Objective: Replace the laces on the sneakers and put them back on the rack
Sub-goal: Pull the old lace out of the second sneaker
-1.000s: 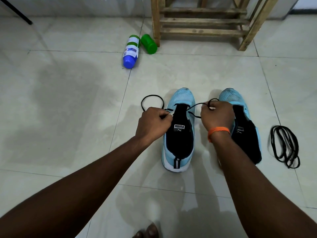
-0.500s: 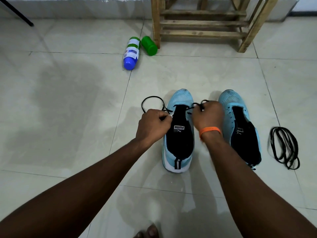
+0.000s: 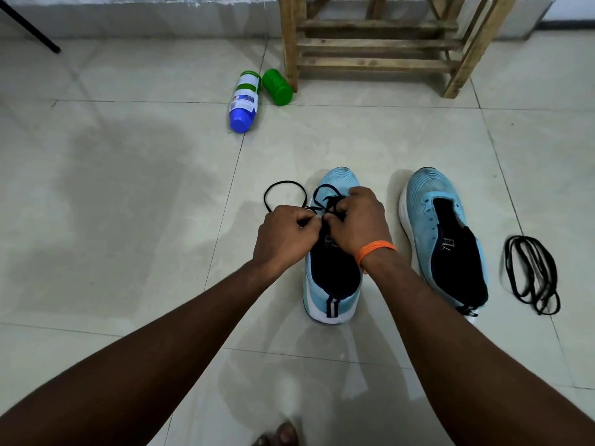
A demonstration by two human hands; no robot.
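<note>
Both hands are over the tongue of the near sneaker [image 3: 333, 284], which stands on the tiled floor [image 3: 128, 220] below me. The left hand [image 3: 285, 235] is curled, pinching the black lace [image 3: 283, 185]. The right hand [image 3: 357, 220] grips the other strand, knuckles almost touching. The lace looks thin, limp and light, so I'd take it close to the tip (a slack pinch would likely slip). The second sneaker [image 3: 428, 201] is just to the right with no lace showing, a spare lace bundle [image 3: 531, 272] beyond it. The wooden rack [image 3: 376, 43] is ahead and the two bottles [image 3: 244, 101] lie by its leg, with bare tile between
</note>
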